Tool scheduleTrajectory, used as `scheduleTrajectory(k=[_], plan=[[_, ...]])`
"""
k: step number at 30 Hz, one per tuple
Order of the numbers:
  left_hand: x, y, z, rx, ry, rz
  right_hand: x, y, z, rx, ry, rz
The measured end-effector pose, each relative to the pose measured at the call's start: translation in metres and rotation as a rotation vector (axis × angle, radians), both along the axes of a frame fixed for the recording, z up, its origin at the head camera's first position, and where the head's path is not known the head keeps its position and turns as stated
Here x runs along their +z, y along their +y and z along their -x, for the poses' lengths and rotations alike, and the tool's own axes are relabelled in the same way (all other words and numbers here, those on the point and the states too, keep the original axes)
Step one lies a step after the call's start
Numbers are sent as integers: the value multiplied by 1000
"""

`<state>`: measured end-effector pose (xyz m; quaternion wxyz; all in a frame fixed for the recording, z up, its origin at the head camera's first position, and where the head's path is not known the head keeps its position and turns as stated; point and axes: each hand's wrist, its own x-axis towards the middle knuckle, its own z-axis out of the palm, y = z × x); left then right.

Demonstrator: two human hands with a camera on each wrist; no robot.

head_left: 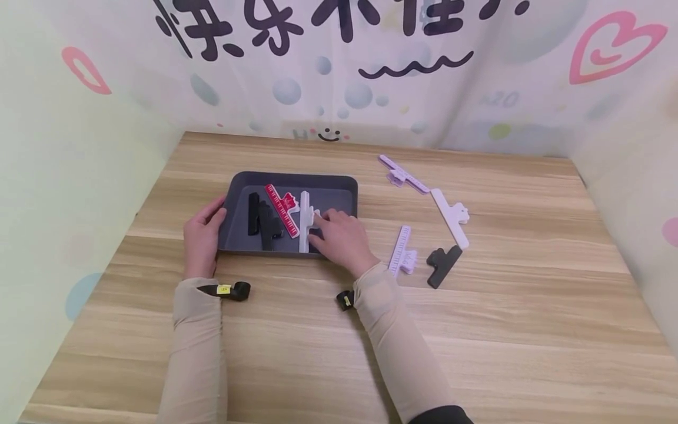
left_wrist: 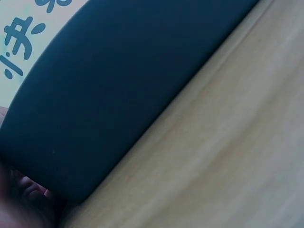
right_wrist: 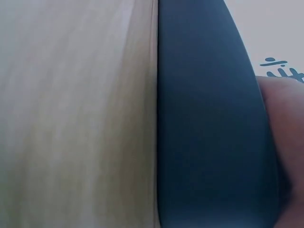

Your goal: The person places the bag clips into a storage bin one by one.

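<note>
A dark grey tray (head_left: 290, 247) lies on the table with several clips in it. My left hand (head_left: 203, 238) grips the tray's left side, thumb at the rim; in the left wrist view, fingers show dimly beside the tray's wall (left_wrist: 104, 95). Over the tray's right half, my right hand (head_left: 344, 238) pinches a white clip (head_left: 304, 227) that stands lengthwise beside a red clip (head_left: 281, 209). Two black clips (head_left: 253, 215) lie together at the tray's left. In the right wrist view, part of the right hand (right_wrist: 287, 133) shows behind the tray's front wall (right_wrist: 213, 118).
Right of the tray lie a lilac clip (head_left: 399, 250), a black clip (head_left: 446, 268), a white clip (head_left: 449, 218) and, farther back, another lilac clip (head_left: 408, 175). A printed backdrop (head_left: 296, 112) stands along the back edge of the wooden table (head_left: 508, 330).
</note>
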<state>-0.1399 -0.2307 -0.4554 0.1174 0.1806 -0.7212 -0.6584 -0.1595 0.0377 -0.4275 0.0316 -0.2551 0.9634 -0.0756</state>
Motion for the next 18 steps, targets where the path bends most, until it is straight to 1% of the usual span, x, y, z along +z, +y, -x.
scheduleTrajectory(k=[3,10,15,18], plan=[[1,0,0,4,1,-8,0,-1,1,-1,-8,8],[3,1,-1,20,-1,-20,-2,-1,2,-35,-26,31],[4,2,-2,17,6,-11,-2,-1,2,-48,-27,71],[4,2,-2,14,4,0,-3,0,3,-51,-22,117]])
